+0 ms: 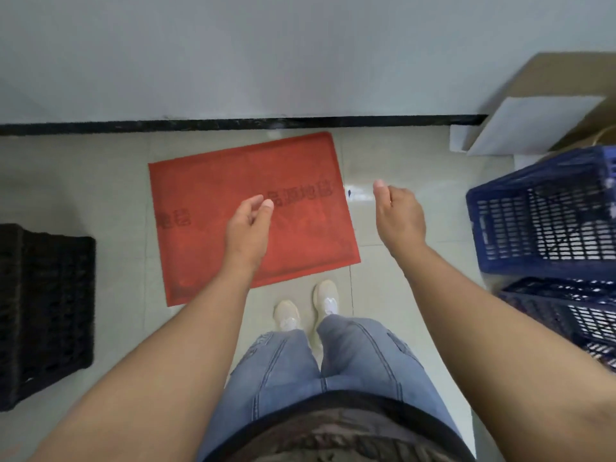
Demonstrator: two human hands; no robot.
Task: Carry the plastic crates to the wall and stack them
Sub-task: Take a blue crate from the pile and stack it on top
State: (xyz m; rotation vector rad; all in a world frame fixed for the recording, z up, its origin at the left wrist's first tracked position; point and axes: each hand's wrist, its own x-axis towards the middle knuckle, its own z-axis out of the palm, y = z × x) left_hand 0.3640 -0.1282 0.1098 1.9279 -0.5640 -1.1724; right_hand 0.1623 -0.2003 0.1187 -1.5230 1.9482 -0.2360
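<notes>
The frame cuts off the black crate (40, 315) at nine o'clock and the blue crates (546, 218) stacked at three o'clock; the lettering on the red mat (213, 208) at twelve is blurred. My left hand (248, 225) and right hand (398, 216) hover apart, empty, fingers loosely curled, above the mat and the tiled floor (400, 155) before the wall (266, 55).

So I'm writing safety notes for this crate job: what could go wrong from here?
The red mat lies loose and askew on glossy tile, right at the person's shoes; stepping on it with a load could slip or trip. The blue crates on the right sit tilted and jumbled, so pulling one may topple the others. Both the left hand and right hand are empty, so nothing steadies them yet.
</notes>
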